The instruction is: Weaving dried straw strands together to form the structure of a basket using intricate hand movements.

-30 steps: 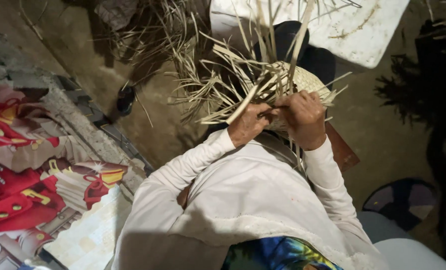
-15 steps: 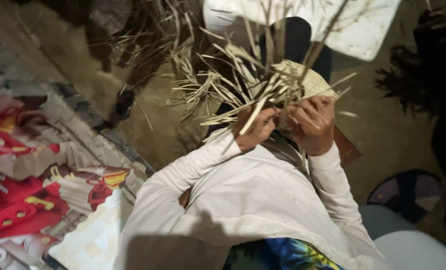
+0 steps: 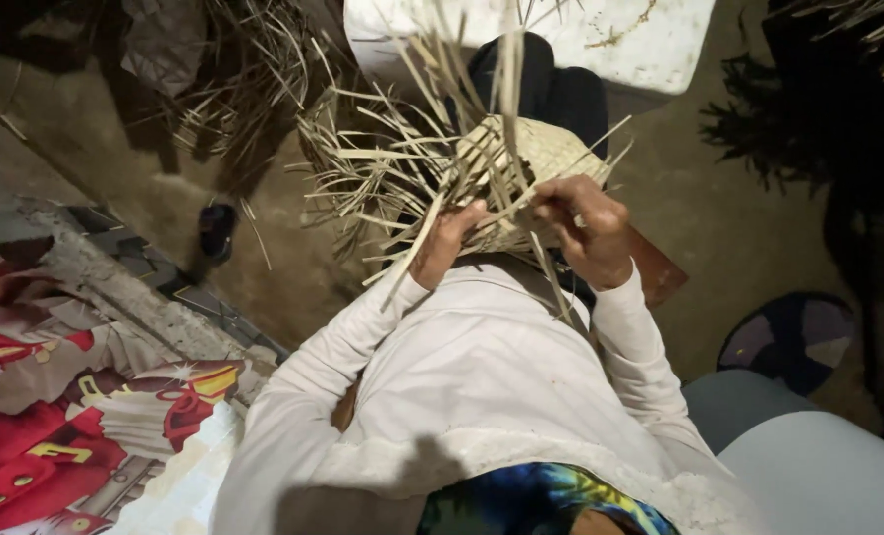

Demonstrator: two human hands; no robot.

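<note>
While both hands work at the weave, notes as follows.

Left hand (image 3: pixel 449 241): curled round a bundle of loose strips (image 3: pixel 383 188); fingers clenched on them, knuckles up, pressed against near edge of weave.

Right hand (image 3: pixel 583 223): fingers bent, pinching one strip against the weave; thumb hidden beneath, so exact grip partly unclear.

Weave (image 3: pixel 531 159): pale, domed, tight plaited piece, just beyond both sets of fingertips, touching them, held between the two hands.

Strips: dry, flat, straw-coloured; fanning out left of and above left fingers, some standing upright past right fingertips, one long strip slanting down under left wrist.

Sleeves (image 3: pixel 462 376): white, long, covering both arms to the wrists.

Board (image 3: pixel 660 272): brown, flat, corner showing just behind right wrist.

White slab (image 3: pixel 601 40): well beyond fingertips, past the weave.

Printed cloth (image 3: pixel 55 396): red and cream, well left of left elbow.

Shoe (image 3: pixel 216 230): dark, on floor, well left of left fingers.

Doing it well (judgement): keep left grip firm so spare strips stay out of the working row; draw the pinched strip snug with right fingers, flat not twisted; press each crossing tight to the finished edge; avoid sharp bends, since dry strips likely crack.
</note>
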